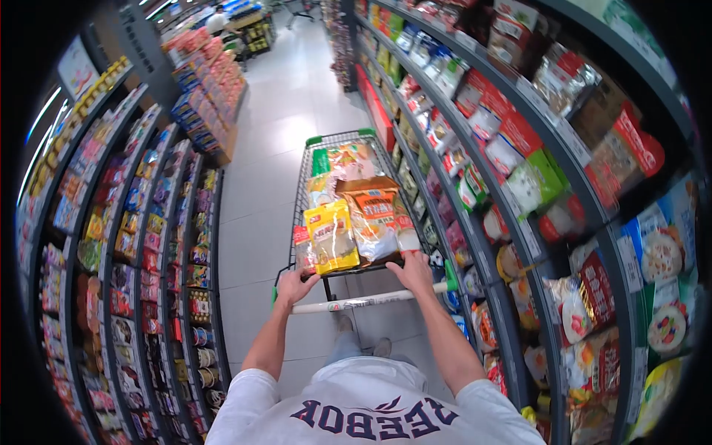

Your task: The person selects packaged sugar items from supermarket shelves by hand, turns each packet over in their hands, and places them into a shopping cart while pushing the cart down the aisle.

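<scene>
A shopping cart [300,194] with a black wire basket and green corners stands in front of me. Past its white handle bar [348,303], my left hand [297,286] and my right hand [414,273] grip the near end of the cart, thumbs pointing inward; most of their fingers are hidden. Between them, a yellow bag [331,239] leans upright beside a larger orange-and-white bag [375,222]. A small red package [302,246] sits near my left hand, and a white-and-red package [408,239] near my right. More packages [348,159] lie at the far end.
Shelves of bagged foods [512,185] run close along the cart's right side. On the left stand shelves with small colourful packets [133,237]. Stacked boxes [204,111] edge the tiled aisle [278,111] farther ahead. A person [218,22] is at the far left.
</scene>
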The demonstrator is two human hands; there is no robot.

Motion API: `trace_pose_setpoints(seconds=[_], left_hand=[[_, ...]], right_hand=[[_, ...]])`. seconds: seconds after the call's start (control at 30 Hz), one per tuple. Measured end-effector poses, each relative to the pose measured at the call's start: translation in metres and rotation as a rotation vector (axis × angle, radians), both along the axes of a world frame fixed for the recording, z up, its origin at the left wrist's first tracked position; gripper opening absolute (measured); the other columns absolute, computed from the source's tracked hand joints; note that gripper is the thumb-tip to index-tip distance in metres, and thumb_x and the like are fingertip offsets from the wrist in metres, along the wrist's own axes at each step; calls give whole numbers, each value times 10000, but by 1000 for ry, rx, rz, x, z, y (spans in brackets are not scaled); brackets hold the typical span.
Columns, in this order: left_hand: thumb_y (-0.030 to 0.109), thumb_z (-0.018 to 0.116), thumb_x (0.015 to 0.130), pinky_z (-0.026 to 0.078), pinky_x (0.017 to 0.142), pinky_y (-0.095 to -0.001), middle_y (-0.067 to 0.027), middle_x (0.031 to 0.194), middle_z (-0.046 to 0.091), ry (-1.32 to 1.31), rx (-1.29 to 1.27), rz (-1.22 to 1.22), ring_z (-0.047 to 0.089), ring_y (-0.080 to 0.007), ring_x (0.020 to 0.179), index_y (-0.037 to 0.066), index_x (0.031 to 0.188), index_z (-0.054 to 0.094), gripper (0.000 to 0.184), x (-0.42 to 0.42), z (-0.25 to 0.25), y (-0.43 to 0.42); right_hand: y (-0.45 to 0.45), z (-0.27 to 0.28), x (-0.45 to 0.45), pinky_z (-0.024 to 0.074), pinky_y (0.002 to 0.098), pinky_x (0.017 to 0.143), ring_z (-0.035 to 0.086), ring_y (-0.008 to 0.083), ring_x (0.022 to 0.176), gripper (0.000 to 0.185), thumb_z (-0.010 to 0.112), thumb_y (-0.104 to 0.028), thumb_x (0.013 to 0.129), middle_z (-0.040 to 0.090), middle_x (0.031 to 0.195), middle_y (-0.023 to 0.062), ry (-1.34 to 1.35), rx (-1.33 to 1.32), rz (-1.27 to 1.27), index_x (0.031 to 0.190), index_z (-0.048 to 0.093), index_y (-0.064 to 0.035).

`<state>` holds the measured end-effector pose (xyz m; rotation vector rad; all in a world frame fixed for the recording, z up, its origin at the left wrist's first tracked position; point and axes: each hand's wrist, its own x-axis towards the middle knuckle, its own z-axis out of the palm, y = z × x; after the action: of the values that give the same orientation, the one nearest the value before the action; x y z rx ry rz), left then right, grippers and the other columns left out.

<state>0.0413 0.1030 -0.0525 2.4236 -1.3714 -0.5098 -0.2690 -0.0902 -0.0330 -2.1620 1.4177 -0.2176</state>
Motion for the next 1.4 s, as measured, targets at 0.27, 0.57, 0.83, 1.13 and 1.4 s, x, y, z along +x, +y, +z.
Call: trace_pose_setpoints(seconds=[0.27,0.57,0.83,1.13,1.4], left_hand=[[529,715,851,565,840,-399,-145,977,767,61,6,24,739,-303,914,81,1077,764,504,0,0,-5],[471,733,862,559,845,-391,-161,991,763,97,-14,34,735,-316,934,45,1088,748,482,5,-2,-9],[497,752,835,561,853,-405,-170,971,764,90,-41,46,739,-325,930,51,1093,756,515,5,3,-14],[498,748,822,554,878,-419,-189,953,761,110,-54,28,739,-341,918,56,1111,757,529,11,-2,-13],[503,757,804,538,839,-458,-183,881,754,74,-96,6,723,-364,860,78,1071,761,502,14,-7,-11]], right_hand=[[-4,-9,-1,471,477,991,496,377,1242,663,721,-570,853,587,1267,198,-2,-50,-10,1228,628,-31],[-11,-8,4,468,498,1012,493,376,1259,693,732,-549,854,566,1316,198,15,15,-25,1311,581,-50],[-13,-4,8,479,480,1002,520,374,1233,629,748,-504,854,601,1277,177,9,12,-45,1269,605,-54],[-9,2,6,483,466,987,579,360,1188,513,722,-399,901,623,1231,182,-198,-9,-152,1245,593,-41],[-47,14,-31,520,388,856,658,242,945,380,789,-135,816,661,1064,131,-666,-361,-646,1139,622,-26]])
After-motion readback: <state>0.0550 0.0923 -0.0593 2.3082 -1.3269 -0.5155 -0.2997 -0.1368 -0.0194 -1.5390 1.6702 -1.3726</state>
